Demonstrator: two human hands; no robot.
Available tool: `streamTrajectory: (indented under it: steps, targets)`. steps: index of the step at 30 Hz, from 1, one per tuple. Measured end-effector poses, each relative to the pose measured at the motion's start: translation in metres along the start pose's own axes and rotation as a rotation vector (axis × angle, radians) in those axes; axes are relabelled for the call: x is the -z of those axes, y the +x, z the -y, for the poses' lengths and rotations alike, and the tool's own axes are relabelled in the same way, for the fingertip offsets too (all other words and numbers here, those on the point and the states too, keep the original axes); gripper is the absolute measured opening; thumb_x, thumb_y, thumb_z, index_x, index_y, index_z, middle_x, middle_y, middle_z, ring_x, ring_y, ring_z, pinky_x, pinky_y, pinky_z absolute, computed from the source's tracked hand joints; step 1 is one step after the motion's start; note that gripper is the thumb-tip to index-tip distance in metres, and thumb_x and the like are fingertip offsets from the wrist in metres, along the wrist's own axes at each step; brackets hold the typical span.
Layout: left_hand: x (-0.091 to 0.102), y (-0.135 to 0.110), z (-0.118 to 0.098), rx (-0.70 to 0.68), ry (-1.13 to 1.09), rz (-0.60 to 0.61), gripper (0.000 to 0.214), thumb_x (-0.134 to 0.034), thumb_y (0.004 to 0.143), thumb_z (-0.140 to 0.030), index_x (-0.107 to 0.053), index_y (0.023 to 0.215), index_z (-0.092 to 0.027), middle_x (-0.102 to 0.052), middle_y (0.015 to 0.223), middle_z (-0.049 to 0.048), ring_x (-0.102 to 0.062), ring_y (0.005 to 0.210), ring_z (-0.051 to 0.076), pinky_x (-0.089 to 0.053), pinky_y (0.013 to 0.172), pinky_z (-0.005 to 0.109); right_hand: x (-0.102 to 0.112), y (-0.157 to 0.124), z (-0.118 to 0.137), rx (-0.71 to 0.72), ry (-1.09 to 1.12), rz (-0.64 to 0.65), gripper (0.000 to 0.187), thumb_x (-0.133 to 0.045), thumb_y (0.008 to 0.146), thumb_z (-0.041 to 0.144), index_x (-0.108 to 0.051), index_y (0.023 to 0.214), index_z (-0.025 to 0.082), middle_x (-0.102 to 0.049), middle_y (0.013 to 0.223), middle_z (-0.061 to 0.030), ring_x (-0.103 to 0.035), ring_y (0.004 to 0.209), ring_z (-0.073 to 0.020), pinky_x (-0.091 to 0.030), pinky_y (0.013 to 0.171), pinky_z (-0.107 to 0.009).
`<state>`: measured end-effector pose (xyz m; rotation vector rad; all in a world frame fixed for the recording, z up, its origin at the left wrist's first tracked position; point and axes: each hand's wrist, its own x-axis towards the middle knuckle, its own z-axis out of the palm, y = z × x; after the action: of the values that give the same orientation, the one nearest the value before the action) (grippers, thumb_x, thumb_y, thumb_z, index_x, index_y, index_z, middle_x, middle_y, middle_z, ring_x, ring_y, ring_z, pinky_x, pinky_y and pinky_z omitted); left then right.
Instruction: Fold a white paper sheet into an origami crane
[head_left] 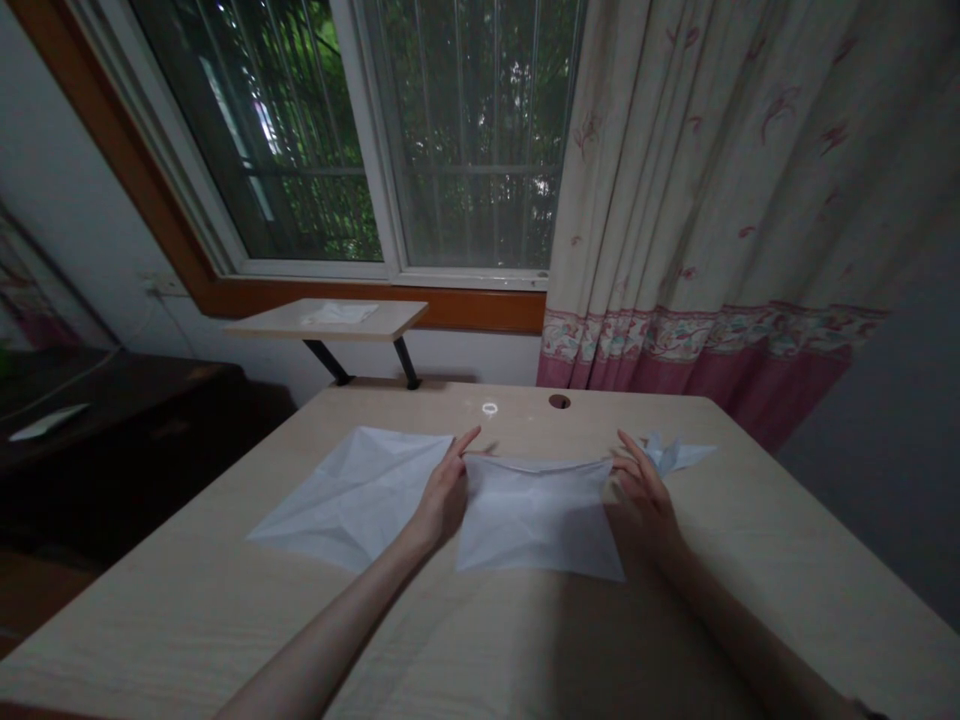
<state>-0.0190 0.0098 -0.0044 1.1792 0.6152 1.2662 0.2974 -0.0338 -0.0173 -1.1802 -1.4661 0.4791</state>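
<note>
The fingers (466,442) of the left hand (444,495) lay spread along the left edge of a folded sheet of white paper (536,512), the forefinger stretched to its far left corner. The right hand (643,500) rested on the sheet's right edge with fingers extended, pressing down; neither hand was closed around it. The paper lay flat on the counter (225,620), between the two hands. Just left of the left hand sat a larger creased sheet (352,495), opened out flat. Beyond the right hand, near its fingertips, lay a small folded paper shape (675,453). Farther back the counter had a round hole (559,401) and a small ring (490,408). No writing could be read.
</note>
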Motion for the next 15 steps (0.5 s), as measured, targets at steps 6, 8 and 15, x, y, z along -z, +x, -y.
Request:
streamTrajectory:
  steps: [6,8,15]
  targets:
    - [-0.0079,-0.0010,-0.0068,0.071,-0.173,0.045,0.075,-0.055,0.081,-0.081,-0.071,0.115,-0.015,-0.075,0.097,0.0116,-0.068,0.096,0.031,-0.048,0.089,0.041,0.0017,0.0052,-0.0063,-0.063,0.069,-0.019,0.063,-0.022,0.102,0.059,-0.070,0.114,0.020,-0.075,0.091,-0.0099,-0.069,0.101,-0.0311,-0.049,0.097,-0.051]
    - [-0.0090,-0.0029,-0.0069,0.094,-0.141,0.054,0.076,-0.052,0.082,-0.082,-0.072,0.111,-0.014,-0.075,0.096,0.0127,-0.068,0.096,0.031,-0.048,0.087,0.040,0.0013,0.0053,-0.0063,-0.104,0.128,0.005,0.068,-0.018,0.102,0.061,-0.073,0.104,0.021,-0.076,0.084,-0.0091,-0.071,0.090,-0.0293,-0.053,0.088,-0.048]
    - [-0.0098,-0.0057,-0.0044,0.132,0.004,0.121,0.083,-0.042,0.084,-0.085,-0.073,0.101,-0.010,-0.075,0.096,0.0156,-0.068,0.092,0.030,-0.048,0.085,0.039,-0.0013,0.0055,-0.0055,-0.036,0.127,0.209,0.072,-0.024,0.097,0.071,-0.078,0.084,0.025,-0.076,0.080,-0.0076,-0.071,0.083,-0.0284,-0.056,0.082,-0.048]
